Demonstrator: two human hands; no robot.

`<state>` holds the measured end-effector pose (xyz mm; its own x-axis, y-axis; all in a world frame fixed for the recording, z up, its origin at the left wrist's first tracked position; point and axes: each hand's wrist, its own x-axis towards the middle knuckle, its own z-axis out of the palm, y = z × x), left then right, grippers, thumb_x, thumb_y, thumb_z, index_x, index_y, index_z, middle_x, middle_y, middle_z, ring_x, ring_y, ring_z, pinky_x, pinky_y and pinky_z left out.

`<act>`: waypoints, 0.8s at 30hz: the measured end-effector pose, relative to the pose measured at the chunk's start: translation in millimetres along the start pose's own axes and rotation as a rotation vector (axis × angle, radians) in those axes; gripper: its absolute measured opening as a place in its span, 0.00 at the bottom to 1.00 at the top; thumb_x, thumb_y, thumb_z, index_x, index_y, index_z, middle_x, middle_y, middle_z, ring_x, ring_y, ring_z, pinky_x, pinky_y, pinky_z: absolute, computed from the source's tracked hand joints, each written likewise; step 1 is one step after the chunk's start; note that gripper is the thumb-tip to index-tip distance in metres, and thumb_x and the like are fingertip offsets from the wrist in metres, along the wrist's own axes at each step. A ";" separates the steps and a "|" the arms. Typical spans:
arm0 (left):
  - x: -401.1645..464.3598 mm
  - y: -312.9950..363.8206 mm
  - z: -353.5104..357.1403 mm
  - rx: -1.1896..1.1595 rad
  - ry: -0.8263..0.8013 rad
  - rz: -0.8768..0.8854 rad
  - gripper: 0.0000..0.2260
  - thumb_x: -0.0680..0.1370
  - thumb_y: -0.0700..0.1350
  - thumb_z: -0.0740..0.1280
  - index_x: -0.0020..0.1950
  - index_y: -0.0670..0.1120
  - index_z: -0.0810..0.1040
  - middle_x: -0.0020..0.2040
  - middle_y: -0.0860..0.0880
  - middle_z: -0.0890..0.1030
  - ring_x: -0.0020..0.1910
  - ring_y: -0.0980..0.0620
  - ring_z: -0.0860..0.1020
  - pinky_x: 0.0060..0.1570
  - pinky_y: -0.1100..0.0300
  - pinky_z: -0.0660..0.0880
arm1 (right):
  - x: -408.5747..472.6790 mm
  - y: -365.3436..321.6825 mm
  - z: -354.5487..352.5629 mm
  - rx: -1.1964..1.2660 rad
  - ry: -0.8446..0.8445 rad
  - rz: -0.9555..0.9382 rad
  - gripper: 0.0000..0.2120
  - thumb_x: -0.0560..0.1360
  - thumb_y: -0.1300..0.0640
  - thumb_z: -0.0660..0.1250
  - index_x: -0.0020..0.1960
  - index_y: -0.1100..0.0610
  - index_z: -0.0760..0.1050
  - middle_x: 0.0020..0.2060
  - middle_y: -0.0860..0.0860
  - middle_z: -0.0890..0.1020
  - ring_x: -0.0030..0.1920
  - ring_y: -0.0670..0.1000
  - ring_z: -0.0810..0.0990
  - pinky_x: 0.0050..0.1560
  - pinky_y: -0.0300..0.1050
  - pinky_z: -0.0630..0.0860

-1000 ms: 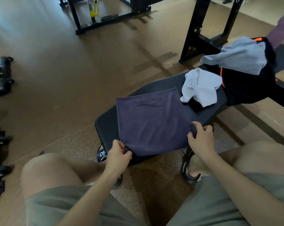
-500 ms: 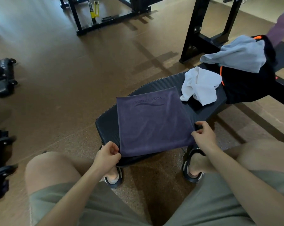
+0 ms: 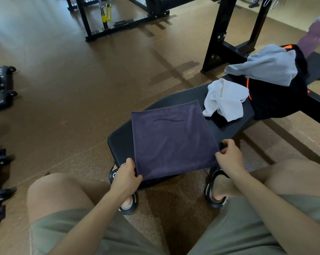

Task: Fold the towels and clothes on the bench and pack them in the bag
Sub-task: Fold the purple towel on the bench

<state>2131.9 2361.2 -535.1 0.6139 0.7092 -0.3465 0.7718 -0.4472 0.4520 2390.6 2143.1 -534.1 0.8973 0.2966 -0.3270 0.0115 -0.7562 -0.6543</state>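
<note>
Lying flat on the near end of the black padded desk (image 3: pixel 227 129), the purple towel (image 3: pixel 171 138) was already folded into a rough square, its printed logo facing away from me and its near edge hanging a little over the desk's rim. My left hand (image 3: pixel 127 176) pinched the near left corner, thumb on top and fingers curled beneath the cloth. My right hand (image 3: pixel 229 157) pinched the near right corner in the same way, fingers bent round the edge. Just beyond the purple towel, a crumpled white towel (image 3: pixel 224 99) sat on the desk, apart from it by a narrow strip of bare padding. Farther along, a black bag (image 3: pixel 277 100) with orange trim stood on the desk, touching the white towel, and a grey garment (image 3: pixel 265 68) was draped over its top. I saw my knees on either side of the desk's end and my feet in black sandals (image 3: pixel 215 197) on the brown floor (image 3: pixel 72 89). Black gym frames (image 3: pixel 229 34) stood behind, and wheeled equipment (image 3: pixel 2 85) lay at the far left
</note>
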 end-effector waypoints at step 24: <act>190.6 45.9 -75.2 -0.162 0.039 0.052 0.20 0.81 0.43 0.64 0.73 0.48 0.69 0.66 0.40 0.73 0.52 0.49 0.72 0.52 0.58 0.69 | -134.5 -123.0 167.1 -0.933 -0.409 -0.960 0.08 0.80 0.59 0.62 0.59 0.59 0.70 0.50 0.61 0.72 0.43 0.59 0.77 0.38 0.52 0.76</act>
<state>2271.9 2516.8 -518.6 0.6431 0.7093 -0.2887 0.7005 -0.3925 0.5960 2194.8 2293.7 -523.5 0.1826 0.9379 -0.2950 0.9708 -0.2195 -0.0970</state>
